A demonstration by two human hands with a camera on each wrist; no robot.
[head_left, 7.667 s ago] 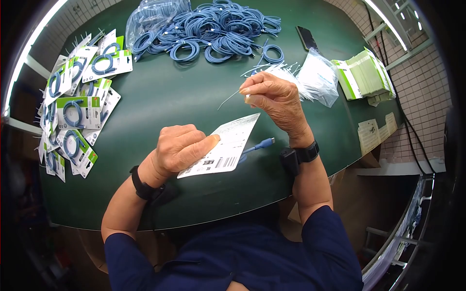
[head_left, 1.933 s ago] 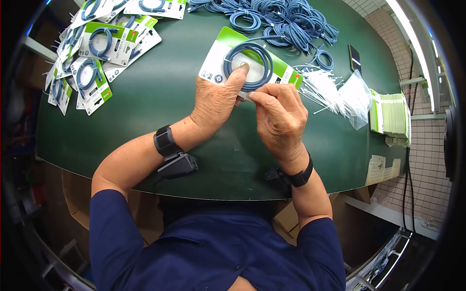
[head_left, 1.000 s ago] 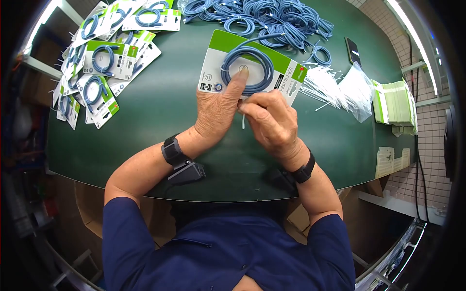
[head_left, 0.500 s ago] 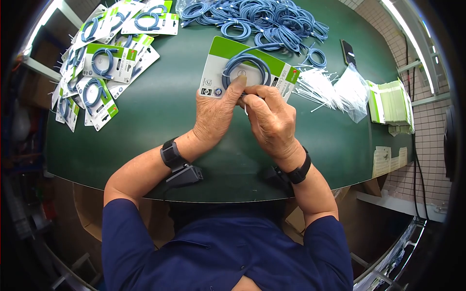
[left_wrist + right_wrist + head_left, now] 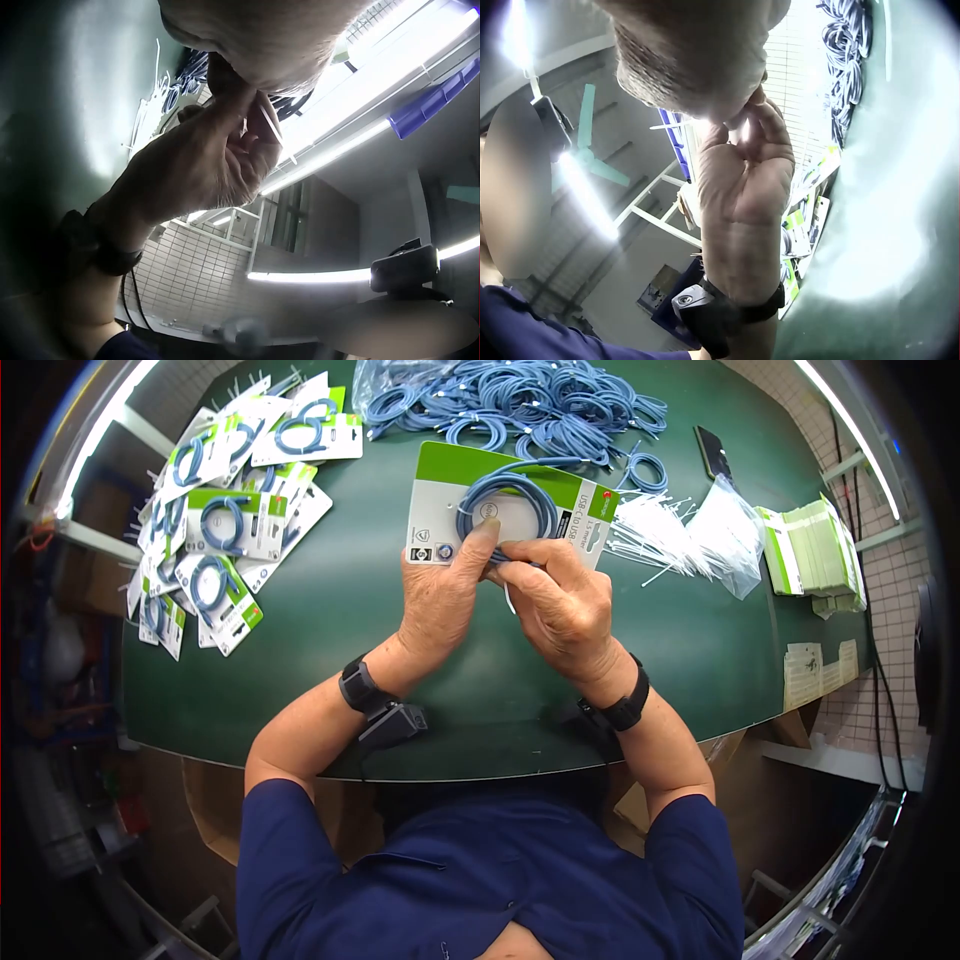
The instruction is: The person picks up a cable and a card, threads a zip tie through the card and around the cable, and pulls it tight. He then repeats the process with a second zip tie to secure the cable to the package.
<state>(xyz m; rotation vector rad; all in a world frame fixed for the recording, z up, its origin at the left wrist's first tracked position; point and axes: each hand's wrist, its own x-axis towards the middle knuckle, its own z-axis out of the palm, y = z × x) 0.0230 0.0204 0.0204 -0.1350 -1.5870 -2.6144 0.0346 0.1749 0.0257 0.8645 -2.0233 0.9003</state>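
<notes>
In the head view my left hand [image 5: 437,600] holds a green-and-white packaging card [image 5: 435,510], its thumb pressed inside a coiled blue USB-C cable [image 5: 548,510] that lies on the card's printed face. At the lower edge of the coil my right hand [image 5: 562,600] pinches a white cable tie [image 5: 510,598], whose thin end curves down below the fingertips. Both hands meet there, and the fingers hide the tie's loop. From the left wrist, the strip of cable tie [image 5: 271,120] crosses the right hand's curled fingers.
A heap of blue coiled cables [image 5: 530,405] lies at the back. Carded cables [image 5: 225,525] pile up at the left. Loose cable ties [image 5: 655,535], a clear bag [image 5: 735,545], a phone [image 5: 713,452] and a stack of cards [image 5: 815,550] occupy the right side.
Earlier the card showed its back, and my right hand held the tie apart from it. Now the coil faces up and the right fingers are at its lower edge; the last second shows small finger shifts.
</notes>
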